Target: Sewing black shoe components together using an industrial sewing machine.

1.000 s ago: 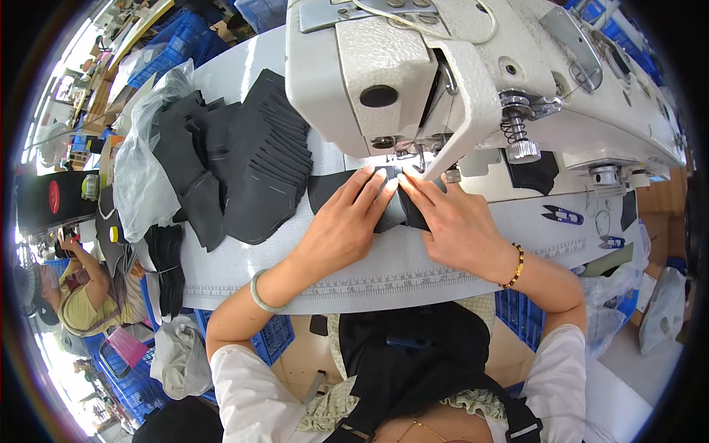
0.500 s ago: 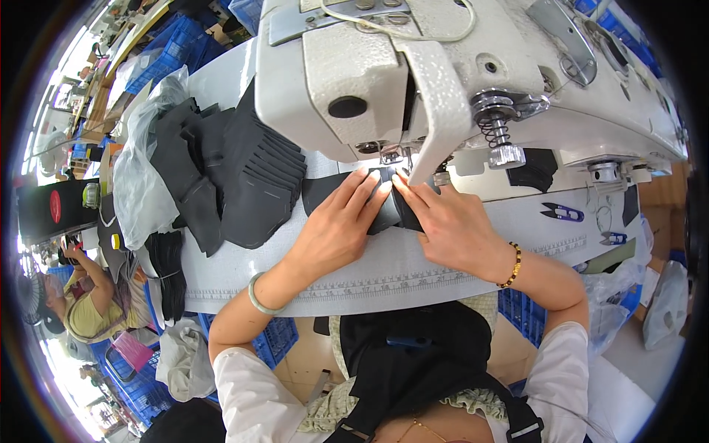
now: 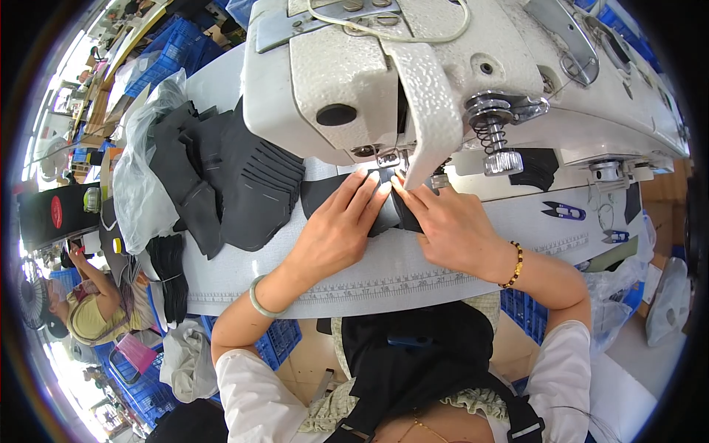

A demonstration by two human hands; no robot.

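Your left hand (image 3: 336, 229) and right hand (image 3: 458, 227), fingers extended and slightly spread, rest on the black fabric piece (image 3: 386, 215) beneath them. Beyond both stands the sewing machine (image 3: 340, 81); purple-handled thread snips (image 3: 567, 212) lie right of your right hand.

the left hand (image 3: 336, 230) and right hand (image 3: 456, 227) rest on dark fabric (image 3: 319, 195) at a white sewing machine (image 3: 343, 77).

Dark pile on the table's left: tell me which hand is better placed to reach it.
Left, I'd judge. The left hand is nearer the dark pile; the right hand would likely cross it. Both rest on the fabric.
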